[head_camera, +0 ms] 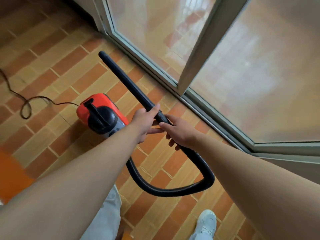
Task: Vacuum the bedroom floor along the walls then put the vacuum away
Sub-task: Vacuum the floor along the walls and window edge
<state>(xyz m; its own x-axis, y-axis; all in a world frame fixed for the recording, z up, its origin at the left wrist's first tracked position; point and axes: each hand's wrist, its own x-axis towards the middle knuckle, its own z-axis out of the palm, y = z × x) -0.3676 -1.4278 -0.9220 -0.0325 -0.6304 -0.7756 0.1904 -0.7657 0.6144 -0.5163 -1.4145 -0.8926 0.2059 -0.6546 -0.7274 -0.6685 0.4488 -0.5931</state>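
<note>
A red and black canister vacuum (100,113) stands on the tiled floor at centre left. Its black wand (124,80) points up and away toward the glass door's bottom rail, with the tip lifted off the floor. My left hand (144,122) grips the wand's near end. Just behind it, my right hand (178,132) grips the joint where the wand meets the ribbed black hose (206,172). The hose loops down below my arms and back toward the canister.
A frosted glass sliding door (259,75) with a grey frame and floor track (155,66) runs diagonally across the right. The vacuum's dark power cord (26,104) snakes over the floor at left. My white shoe (207,222) is at the bottom.
</note>
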